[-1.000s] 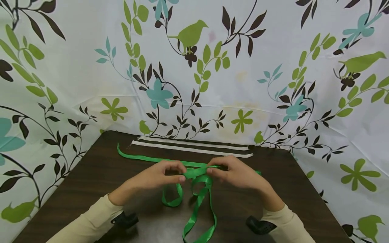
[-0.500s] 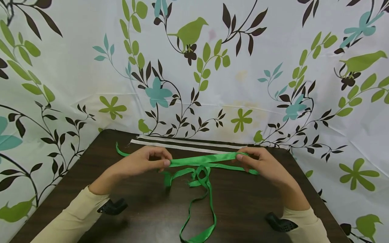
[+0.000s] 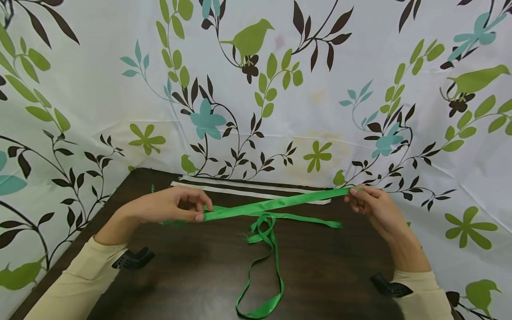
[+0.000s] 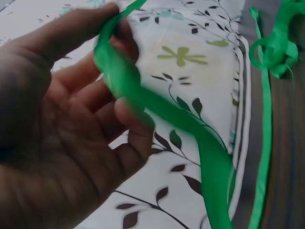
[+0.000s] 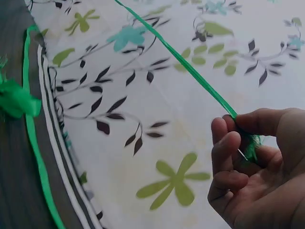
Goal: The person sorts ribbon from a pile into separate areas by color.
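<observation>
a glossy green ribbon (image 3: 276, 204) is held aloft, stretched slantwise.

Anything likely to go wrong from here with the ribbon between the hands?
The shiny green satin ribbon might slip from the right hand, whose fingers pinch it near its frayed end. If lowered, it could muddle with the long green ribbon it crosses in view, or catch the looped green ribbon on the dark brown table.

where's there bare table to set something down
The table is bare on either side of the looped ribbon, nearer than the left hand and right hand. Crowded toward the far edge: white strips, a flat green ribbon, the held ribbon crossing in front.
</observation>
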### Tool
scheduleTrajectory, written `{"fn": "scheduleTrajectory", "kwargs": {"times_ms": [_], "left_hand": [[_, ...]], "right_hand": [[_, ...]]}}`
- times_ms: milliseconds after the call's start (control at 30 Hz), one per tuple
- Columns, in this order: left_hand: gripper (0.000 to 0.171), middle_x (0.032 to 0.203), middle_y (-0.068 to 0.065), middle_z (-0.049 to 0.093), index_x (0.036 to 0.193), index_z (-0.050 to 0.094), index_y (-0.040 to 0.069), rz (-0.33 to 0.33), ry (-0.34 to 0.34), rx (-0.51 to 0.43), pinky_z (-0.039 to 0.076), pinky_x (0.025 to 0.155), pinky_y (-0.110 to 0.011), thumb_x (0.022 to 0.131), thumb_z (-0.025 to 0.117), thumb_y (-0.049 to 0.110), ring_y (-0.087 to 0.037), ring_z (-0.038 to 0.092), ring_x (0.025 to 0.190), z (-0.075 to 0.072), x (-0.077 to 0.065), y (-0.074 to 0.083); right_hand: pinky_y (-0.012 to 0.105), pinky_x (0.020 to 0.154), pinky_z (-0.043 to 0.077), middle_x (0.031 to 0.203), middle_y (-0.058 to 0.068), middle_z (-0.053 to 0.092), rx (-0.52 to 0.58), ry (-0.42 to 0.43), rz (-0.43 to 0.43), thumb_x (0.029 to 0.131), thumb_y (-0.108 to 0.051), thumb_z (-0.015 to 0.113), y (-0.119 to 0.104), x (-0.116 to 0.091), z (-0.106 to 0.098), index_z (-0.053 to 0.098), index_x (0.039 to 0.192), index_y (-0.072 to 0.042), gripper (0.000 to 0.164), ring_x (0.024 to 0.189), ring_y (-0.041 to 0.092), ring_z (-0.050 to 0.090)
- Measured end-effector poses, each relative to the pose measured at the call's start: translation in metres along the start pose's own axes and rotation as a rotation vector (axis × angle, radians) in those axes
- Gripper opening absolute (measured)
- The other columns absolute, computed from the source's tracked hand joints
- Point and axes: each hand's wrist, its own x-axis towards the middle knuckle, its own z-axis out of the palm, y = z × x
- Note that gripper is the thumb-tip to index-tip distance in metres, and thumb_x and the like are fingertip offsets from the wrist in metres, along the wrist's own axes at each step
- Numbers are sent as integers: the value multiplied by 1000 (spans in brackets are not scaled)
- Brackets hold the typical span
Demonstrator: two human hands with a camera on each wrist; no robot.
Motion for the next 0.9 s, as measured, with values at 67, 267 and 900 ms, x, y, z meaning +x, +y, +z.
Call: {"fn": "scheduleTrajectory", "kwargs": {"times_ms": [67,267,900], "left_hand": [[23,93,-10,68,122,67,15,-8,-69,-31,53,70,-40,100,70,19,-33,61,81,-1,1,-7],[14,91,-14,67,109,70,9,-84,-82,-13,53,72,-39,100,69,19,-27,60,80,-8,1,-33],[21,90,-6,69,105,74,7,-323,410,273,49,75,-48,100,70,27,-22,60,78,-35,-4,-124]], "right_hand": [[27,61,44,90,7,70,43,13,10,107,-18,58,7,2,-5,71,103,2,24,68,16,51],[24,62,48,86,6,72,115,66,33,106,-14,58,32,11,-16,76,95,-4,24,68,14,57],[41,68,50,89,14,70,-523,259,211,103,-35,64,134,33,-2,70,107,3,38,69,30,60]]}}
